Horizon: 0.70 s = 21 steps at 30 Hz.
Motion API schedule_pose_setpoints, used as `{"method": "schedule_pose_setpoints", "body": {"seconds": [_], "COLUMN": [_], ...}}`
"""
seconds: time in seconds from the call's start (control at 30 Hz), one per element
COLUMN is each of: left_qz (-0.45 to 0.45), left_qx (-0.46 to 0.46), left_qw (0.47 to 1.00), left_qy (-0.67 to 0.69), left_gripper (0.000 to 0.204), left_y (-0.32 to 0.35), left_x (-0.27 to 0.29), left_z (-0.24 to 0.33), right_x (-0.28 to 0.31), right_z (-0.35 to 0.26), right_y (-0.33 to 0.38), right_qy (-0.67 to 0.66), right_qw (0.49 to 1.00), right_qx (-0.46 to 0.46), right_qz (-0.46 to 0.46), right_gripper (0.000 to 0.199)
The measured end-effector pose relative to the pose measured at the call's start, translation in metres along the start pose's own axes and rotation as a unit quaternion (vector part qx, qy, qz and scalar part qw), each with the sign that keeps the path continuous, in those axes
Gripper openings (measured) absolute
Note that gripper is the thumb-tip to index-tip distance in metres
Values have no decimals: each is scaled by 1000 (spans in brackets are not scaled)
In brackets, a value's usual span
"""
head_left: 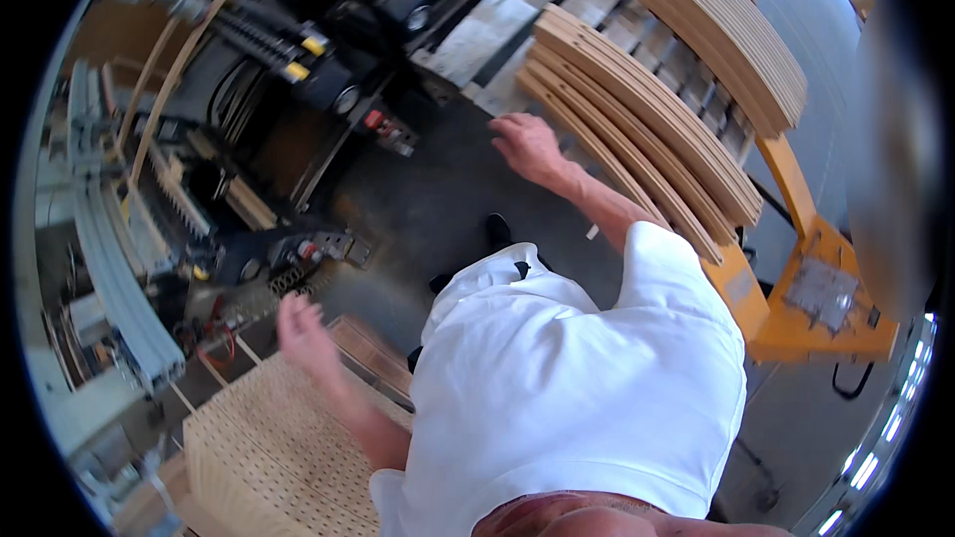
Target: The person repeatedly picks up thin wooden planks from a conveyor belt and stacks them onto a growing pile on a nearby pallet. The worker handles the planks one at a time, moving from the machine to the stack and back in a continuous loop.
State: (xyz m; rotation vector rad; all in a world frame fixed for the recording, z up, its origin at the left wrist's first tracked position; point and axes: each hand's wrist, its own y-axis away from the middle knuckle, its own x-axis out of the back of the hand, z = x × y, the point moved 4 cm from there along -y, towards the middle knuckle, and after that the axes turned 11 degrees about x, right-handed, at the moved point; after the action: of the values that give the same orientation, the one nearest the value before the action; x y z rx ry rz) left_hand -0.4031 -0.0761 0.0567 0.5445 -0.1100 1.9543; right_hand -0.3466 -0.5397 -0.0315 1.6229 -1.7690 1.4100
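Observation:
My left hand (306, 333) is somewhat blurred, above the near left corner of a stack of pale wooden pieces dotted with holes (284, 428). Its fingers look slightly apart, and I see nothing in them. My right hand (527, 144) hangs over the dark floor, beside curved wooden slats (637, 119) stacked on a pallet. Loosely bent fingers show on it, with nothing between them. Neither hand appears to touch the wood.
A second stack of curved wooden slats (716, 35) lies farther right. A yellow pallet jack (816, 303) stands at that pallet. Machinery with black parts and yellow knobs (308, 55) fills the far left, with a curved grey metal rail (119, 288) at the left edge.

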Motion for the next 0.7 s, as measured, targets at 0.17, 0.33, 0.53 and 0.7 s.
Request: {"method": "schedule_pose_setpoints", "body": {"seconds": [0.17,0.33,0.53,0.7], "left_qz": [-278,-318,-262,-153], "left_qx": [55,-26,-66,-125], "left_qw": [958,935,944,959], "left_qy": [-53,-154,-188,-204], "left_gripper": [34,31,32,32], "left_y": [14,-13,-95,-225], "left_x": [-157,-201,-186,-149], "left_z": [-29,-25,-1,26], "right_x": [71,87,88,99], "right_z": [82,111,111,65], "right_y": [108,193,207,139], "right_qy": [195,257,224,232], "right_qw": [964,929,942,946], "right_qx": [-180,-266,-251,-226], "right_qz": [-4,-24,4,23], "right_gripper": [33,34,40,33]}}
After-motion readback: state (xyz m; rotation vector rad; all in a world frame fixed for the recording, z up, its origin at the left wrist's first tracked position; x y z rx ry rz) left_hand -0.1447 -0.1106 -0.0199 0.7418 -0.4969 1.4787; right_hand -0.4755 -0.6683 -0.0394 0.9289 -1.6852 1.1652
